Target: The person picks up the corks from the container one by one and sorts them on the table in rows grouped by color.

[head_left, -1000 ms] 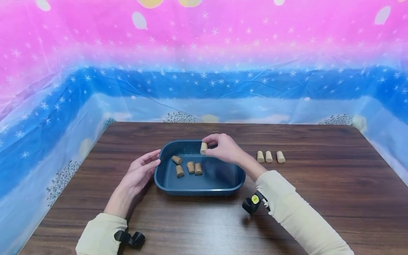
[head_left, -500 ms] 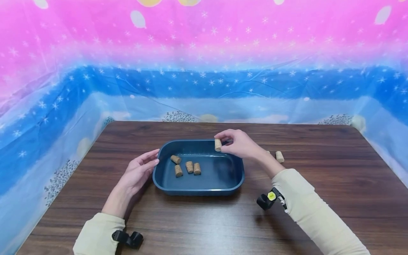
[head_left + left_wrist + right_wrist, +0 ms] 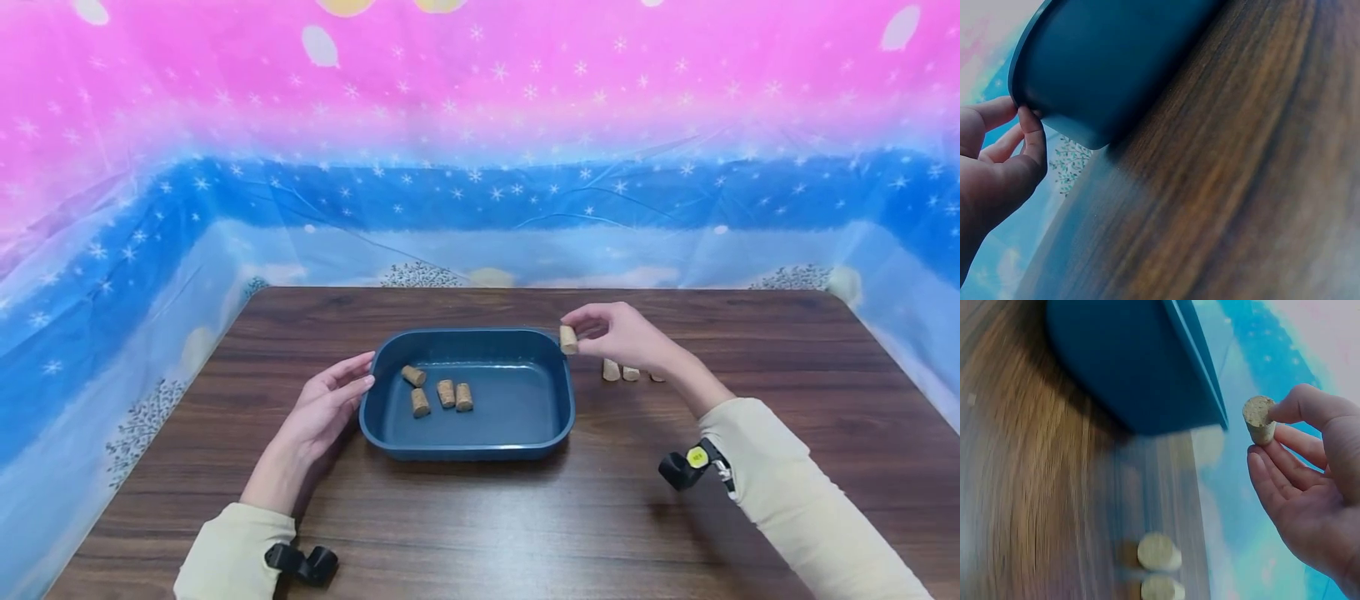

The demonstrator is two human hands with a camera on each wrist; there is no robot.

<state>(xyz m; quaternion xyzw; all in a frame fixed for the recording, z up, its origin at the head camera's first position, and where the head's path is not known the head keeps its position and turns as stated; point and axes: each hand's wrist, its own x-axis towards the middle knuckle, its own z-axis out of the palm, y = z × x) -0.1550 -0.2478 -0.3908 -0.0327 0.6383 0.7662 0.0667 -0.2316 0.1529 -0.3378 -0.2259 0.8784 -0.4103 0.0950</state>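
My left hand (image 3: 326,404) touches the left end of a dark blue rectangular tub (image 3: 480,452), its fingertips (image 3: 1002,111) against the outside by the rim. Inside the tub, toward the left, lie several brown corks (image 3: 420,402). Just beyond the tub's right rim, my right hand (image 3: 630,337) pinches a paler tapered cork (image 3: 568,340) between thumb and fingers, up off the table; the right wrist view shows this cork (image 3: 1260,419) apart from the tub wall. Under that hand stand three more pale corks (image 3: 611,371), partly hidden by the wrist.
A dark wood-grain table (image 3: 480,533) bears everything. Behind it and along the sides hangs a pink and blue snowflake cloth (image 3: 480,192). Black wrist cameras (image 3: 303,564) sit on both sleeves.
My right hand has carried the pinched cork rightward, from over the tub to beyond its right rim. My left hand, the tub and the corks in it stay nearly still.
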